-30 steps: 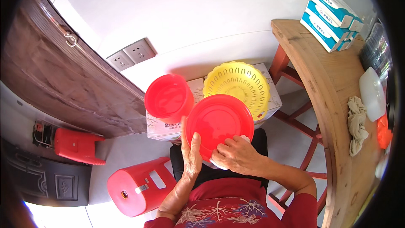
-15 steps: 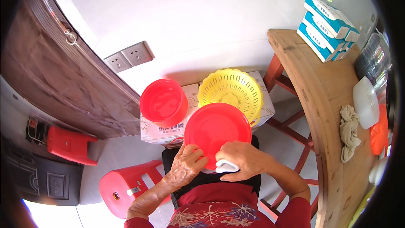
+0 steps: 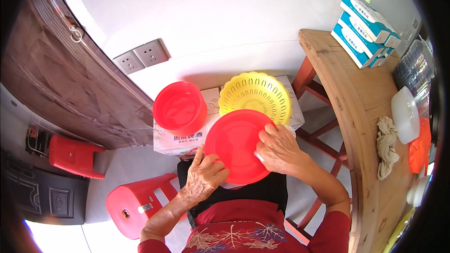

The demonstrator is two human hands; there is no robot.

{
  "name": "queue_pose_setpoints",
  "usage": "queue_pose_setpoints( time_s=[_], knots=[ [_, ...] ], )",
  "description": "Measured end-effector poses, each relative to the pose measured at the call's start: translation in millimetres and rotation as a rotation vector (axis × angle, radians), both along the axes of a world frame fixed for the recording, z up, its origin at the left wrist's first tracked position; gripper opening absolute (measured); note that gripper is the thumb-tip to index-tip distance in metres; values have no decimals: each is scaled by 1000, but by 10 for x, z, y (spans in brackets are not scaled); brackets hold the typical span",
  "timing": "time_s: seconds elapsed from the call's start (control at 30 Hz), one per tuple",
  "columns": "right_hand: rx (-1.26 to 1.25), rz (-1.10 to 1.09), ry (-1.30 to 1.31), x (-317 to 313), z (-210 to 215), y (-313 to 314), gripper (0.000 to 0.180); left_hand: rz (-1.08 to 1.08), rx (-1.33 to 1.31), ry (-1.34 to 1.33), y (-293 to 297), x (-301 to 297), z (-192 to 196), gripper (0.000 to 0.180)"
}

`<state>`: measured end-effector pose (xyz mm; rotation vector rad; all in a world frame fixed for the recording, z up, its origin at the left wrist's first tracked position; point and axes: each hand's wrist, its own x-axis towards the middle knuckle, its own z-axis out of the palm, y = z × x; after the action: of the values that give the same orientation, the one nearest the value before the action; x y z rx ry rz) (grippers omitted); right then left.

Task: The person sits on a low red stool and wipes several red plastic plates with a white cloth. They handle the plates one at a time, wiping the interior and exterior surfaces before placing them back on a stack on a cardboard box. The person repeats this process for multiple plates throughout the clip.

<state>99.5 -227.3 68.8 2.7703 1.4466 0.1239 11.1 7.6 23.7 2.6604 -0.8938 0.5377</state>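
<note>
A shallow red plastic basin [image 3: 234,143] is tilted up over my lap, its round inside showing. My left hand [image 3: 206,177] grips its near left rim, the thumb side hidden by the basin. At the right rim my right hand [image 3: 280,152] is closed round a folded white cloth or tissue [image 3: 258,157], pressed against the basin's edge. Just behind the basin, partly covered by it, stands a yellow strainer basket [image 3: 255,89] with a scalloped rim. A deeper red tub [image 3: 180,108] holding what looks like water is to the left.
The tub and strainer stand on cardboard boxes [image 3: 164,145] against the wall. Red stools [image 3: 124,211] are on the left. On the right, a wooden table [image 3: 337,75] carries stacked tissue boxes [image 3: 361,33], a crumpled rag [image 3: 386,147] and a white container [image 3: 405,115].
My right hand has moved up and to the right with the white cloth, from the near rim to the basin's right rim. My left hand still grips the left side.
</note>
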Motion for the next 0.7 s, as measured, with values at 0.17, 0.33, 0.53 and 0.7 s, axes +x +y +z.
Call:
queue_pose_setpoints(
  time_s=[0.17, 0.33, 0.53, 0.7],
  knots=[
    [291, 294, 768, -98, 355, -187, 17, 57, 35, -41, -17, 31, -53, 18],
    [1170, 9, 216, -256, 503, -151, 37, 111, -664, 344, -201, 122, 190, 22],
    [977, -20, -406, -471, -68, 557, 43, 22, -1418, 627, -463, 83, 63, 29],
    [1032, -109, -241, -178, 131, 560, 31, 174, -1346, 658, -505, 9, 20, 28]
  ],
)
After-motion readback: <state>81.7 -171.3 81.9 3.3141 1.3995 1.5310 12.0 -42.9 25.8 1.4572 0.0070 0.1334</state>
